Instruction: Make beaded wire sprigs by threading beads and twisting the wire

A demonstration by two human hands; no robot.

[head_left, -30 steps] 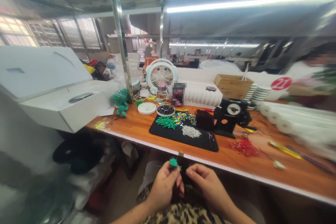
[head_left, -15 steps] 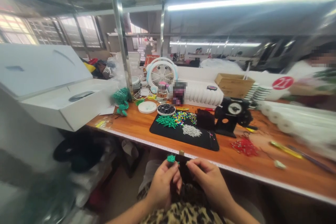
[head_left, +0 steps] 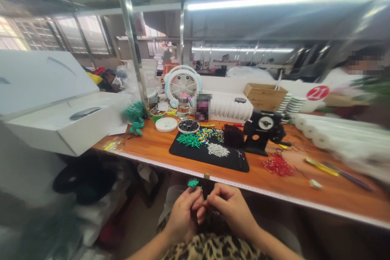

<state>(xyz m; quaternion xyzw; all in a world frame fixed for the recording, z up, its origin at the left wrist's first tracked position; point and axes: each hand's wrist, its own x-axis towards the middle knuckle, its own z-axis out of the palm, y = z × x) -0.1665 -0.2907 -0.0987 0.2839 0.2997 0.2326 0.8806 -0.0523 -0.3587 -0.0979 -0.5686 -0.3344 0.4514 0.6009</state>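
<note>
Over my lap, in front of the table edge, my left hand (head_left: 184, 213) pinches a small bundle of green bead-like tips (head_left: 193, 183), which stick up above the thumb. My right hand (head_left: 230, 208) is closed in a pinch close beside the left fingertips; what it grips is too small to make out. On the table beyond lies a black mat (head_left: 198, 157). It bears a pile of green sticks (head_left: 189, 140), multicoloured beads (head_left: 210, 134), silvery beads (head_left: 218, 150) and a dark fibrous clump (head_left: 234, 135).
A dish of black beads (head_left: 188, 126) and a white lid (head_left: 166, 124) sit behind the mat. Right of it stand a black hand-cranked device (head_left: 264, 130) and red beaded pieces (head_left: 278, 165). An open white box (head_left: 65, 130) is at left; a person (head_left: 350, 73) sits far right.
My right hand has come down and left until its fingertips are beside my left fingers. The whole view has shifted slightly. The green bundle stays in my left hand.
</note>
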